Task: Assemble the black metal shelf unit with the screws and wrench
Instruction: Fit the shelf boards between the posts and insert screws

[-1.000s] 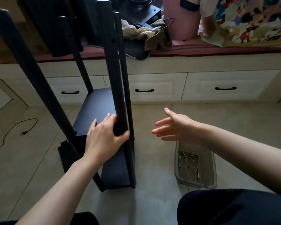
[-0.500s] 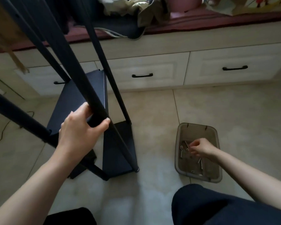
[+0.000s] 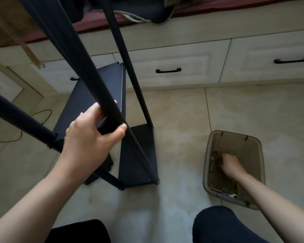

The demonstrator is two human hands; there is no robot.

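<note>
Shelf unit (image 3: 137,155): black metal with a matte finish, standing on the floor at the left of centre; flat rectangular panels are fixed between long, round, smooth posts.
Post (image 3: 95,81): the nearest one, a thick round tube, runs slanted from the top left down to a small foot at the front corner of the lowest panel.
Left hand (image 3: 89,139): grips this post about halfway along, the fingers curled over it from the left and the thumb pressing from below.
Right hand (image 3: 230,165): reaches down into the tray; the fingers are bent among the screws, but I cannot tell whether they pinch one.
Tray (image 3: 260,163): grey, half-transparent plastic, rectangular with rounded corners and a thin raised rim; it lies on the floor at the right, well apart from the shelf unit.
Screws (image 3: 212,162): thin, shiny metal, scattered on the tray bottom, some just beside the fingers.
Floor (image 3: 179,120): large pale beige tiles, smooth with a soft gloss; a wide bare strip lies between the shelf unit and the tray.
Drawers (image 3: 168,67): cream fronts with framed panels and black bar handles, closing the far side behind the posts.
Cable (image 3: 33,120): thin and black, curving on the tiles at the left.
Knees (image 3: 218,225): in dark cloth, at the near edge.
</note>
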